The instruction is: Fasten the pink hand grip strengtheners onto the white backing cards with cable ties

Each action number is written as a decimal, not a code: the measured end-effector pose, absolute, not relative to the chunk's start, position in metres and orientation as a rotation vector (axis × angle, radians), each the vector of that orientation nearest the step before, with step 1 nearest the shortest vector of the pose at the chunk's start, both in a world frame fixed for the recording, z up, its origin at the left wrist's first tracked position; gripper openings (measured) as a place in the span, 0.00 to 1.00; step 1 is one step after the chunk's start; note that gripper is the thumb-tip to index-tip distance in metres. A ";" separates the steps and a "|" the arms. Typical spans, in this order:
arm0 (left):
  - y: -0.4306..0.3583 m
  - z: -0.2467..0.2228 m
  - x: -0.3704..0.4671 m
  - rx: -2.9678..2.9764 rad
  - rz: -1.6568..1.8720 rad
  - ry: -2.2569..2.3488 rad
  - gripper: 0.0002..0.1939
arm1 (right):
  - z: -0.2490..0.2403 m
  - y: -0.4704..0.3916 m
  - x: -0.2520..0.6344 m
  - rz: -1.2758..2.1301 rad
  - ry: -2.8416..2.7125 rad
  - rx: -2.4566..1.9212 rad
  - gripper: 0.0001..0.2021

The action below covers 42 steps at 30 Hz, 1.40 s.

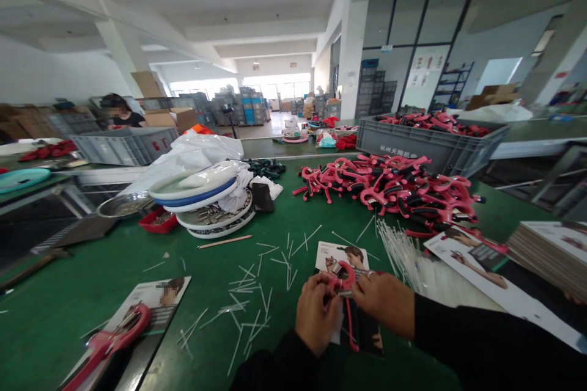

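In front of me a pink pliers-like hand tool (347, 278) with a ring-shaped head and a metal part lies on a printed backing card (324, 252). My left hand (317, 311) is closed, its fingers pressed on the left side of the tool's head. From the right, my right hand (385, 299) pinches the other side of the head, thumb close to the left fingertips. Whether a cable tie is between the fingers is hidden. Loose white cable ties (245, 287) lie scattered left of the card. A second pink tool (112, 339) rests on another card (177, 293) at lower left.
Pink tools (389, 186) are heaped behind my hands, before a grey crate (426, 143) of more. A cable-tie bundle (403, 256) and stacked cards (550, 250) stand right. Bowls of metal parts (213, 214), a pencil (224, 242) and a hammer (34, 269) are left. Another person (121, 116) sits far back.
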<state>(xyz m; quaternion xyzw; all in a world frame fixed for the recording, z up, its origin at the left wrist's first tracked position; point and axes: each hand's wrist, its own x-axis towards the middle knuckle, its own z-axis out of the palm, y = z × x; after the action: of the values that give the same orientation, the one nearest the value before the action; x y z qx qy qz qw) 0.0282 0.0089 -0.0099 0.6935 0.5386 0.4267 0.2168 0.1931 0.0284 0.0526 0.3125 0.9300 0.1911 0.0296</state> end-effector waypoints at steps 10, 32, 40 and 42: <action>0.009 -0.014 0.029 1.908 1.268 1.435 0.06 | 0.061 0.028 0.205 0.321 2.810 1.064 0.08; -0.013 -0.002 -0.006 2.011 0.846 1.611 0.07 | 0.089 0.041 0.190 -0.511 2.542 1.236 0.16; 0.000 -0.005 -0.012 2.029 0.847 1.567 0.08 | 0.082 0.055 0.180 -0.564 2.574 1.105 0.17; 0.002 -0.005 -0.013 2.032 0.847 1.558 0.08 | 0.079 0.057 0.178 -0.566 2.573 1.124 0.16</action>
<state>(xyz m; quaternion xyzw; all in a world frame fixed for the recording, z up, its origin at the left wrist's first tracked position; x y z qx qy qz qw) -0.0126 0.0020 -0.0053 0.7348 0.5636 0.3063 0.2204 0.1776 0.0573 0.0794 0.3886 0.8897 -0.1958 0.1384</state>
